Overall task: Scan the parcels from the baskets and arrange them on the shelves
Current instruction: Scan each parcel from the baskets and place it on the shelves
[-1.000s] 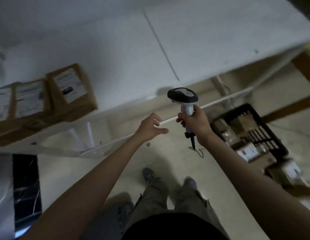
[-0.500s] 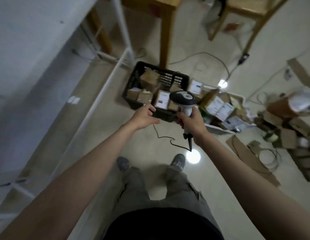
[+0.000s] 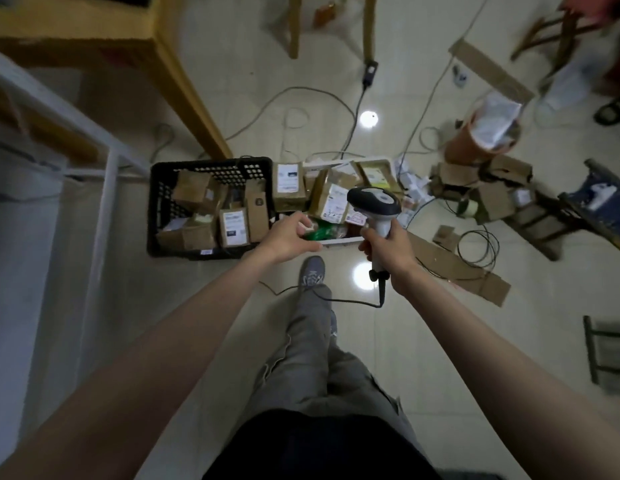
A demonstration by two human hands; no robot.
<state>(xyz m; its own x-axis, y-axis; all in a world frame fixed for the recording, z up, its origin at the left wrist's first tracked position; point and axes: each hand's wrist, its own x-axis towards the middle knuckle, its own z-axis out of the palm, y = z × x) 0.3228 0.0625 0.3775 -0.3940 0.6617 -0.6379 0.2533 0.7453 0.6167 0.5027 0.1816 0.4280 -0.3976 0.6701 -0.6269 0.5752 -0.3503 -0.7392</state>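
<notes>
While right hand [image 3: 384, 242] grips scanner [image 3: 376, 207], left hand [image 3: 289, 235] hangs loosely curled, holding nothing, above black basket [image 3: 156, 216] of parcels [image 3: 234, 226].

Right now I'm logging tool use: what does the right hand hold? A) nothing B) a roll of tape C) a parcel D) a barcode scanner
D: the right hand grips the handle of the corded barcode scanner, above the baskets.

We see open floor between our feet and the black plastic basket [image 3: 156, 216], whose top is open above its cardboard parcels [image 3: 194, 188]. A wooden table leg [image 3: 194, 109] crowds behind; loose cables [image 3: 339, 299] and flattened cardboard [image 3: 450, 265] clutter the right.
</notes>
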